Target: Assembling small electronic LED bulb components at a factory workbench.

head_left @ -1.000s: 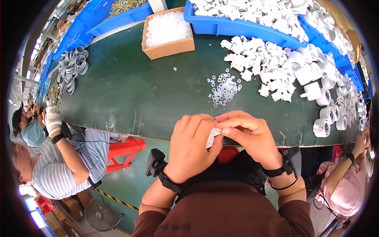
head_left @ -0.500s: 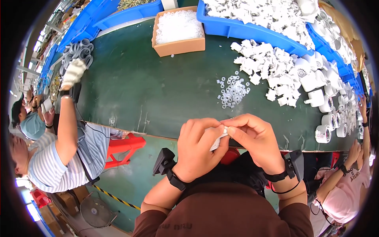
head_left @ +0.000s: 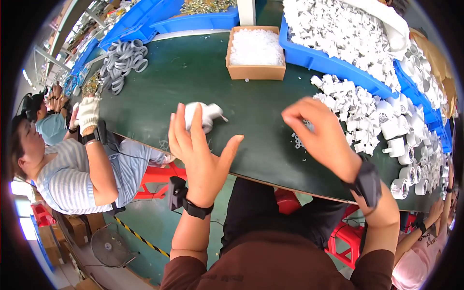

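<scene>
My left hand [head_left: 200,154] is held over the table's front part with its fingers spread. Just past its fingertips is a white plastic fitting [head_left: 212,113] with a rounded body and a short side stub; its edges are blurred, and I cannot tell whether it rests on the table. My right hand [head_left: 321,135] hovers above a pile of small translucent rings [head_left: 298,141], hiding most of them. Its fingers are bent, the thumb stands apart from the index finger, and nothing shows between them.
A cardboard box [head_left: 256,72] of small translucent pieces stands at the back. Right of it are a blue bin [head_left: 314,57] of white parts, loose white parts [head_left: 360,116] and round white housings [head_left: 400,188]. Grey rings [head_left: 123,60] lie at left, near a co-worker's gloved hand [head_left: 88,115].
My hands have moved apart from their joint grip on a white piece. The left went forward and left and let go; the right moved forward to the rings. The co-worker's gloved hand left the grey rings.
</scene>
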The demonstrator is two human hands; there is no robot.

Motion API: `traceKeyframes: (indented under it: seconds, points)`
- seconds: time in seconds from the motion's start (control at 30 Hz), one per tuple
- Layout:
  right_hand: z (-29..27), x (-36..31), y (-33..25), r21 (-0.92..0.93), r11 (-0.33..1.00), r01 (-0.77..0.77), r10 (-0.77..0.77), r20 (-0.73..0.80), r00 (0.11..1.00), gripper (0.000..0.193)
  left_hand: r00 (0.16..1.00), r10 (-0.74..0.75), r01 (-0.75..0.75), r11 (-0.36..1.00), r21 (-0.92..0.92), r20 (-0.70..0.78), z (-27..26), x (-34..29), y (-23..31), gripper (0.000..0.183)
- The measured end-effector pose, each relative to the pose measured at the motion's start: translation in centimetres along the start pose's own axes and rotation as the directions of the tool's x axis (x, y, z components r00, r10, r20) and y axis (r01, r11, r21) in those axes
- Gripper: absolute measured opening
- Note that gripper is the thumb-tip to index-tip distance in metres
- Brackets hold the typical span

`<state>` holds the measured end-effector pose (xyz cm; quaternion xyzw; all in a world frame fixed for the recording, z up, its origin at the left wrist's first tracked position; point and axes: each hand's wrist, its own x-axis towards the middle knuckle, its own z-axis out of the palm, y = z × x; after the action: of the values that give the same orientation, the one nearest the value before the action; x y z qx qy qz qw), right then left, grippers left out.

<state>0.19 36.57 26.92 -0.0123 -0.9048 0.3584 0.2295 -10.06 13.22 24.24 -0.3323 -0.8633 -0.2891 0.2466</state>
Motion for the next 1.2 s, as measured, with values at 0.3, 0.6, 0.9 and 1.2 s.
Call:
traceKeyframes:
  seconds: [0.3,0.6,0.9,1.2]
  points:
    - [6.5,10.8,5.4,-0.634,0.575,0.517,-0.485,0.245,0.84,0.016,0.994,-0.008,0.023,0.99,-0.137,0.105,3.7,-0.8,1.2,0.054]
    - [5.6,7.9,4.5,-0.506,0.751,0.424,-0.398,0.165,0.902,0.008,0.995,0.03,-0.016,0.99,-0.141,0.093,3.5,-1.2,0.8,0.046]
    - [-2.8,-3.7,2.1,-0.248,0.963,0.102,-0.075,0.116,0.99,0.014,0.99,0.026,-0.002,0.985,-0.171,0.138,2.9,-1.1,2.1,0.036]
    - [-7.1,-9.1,2.3,-0.208,0.977,-0.045,0.005,-0.189,0.982,0.012,0.982,0.038,-0.013,0.99,-0.138,0.184,3.4,-1.8,0.9,0.036]
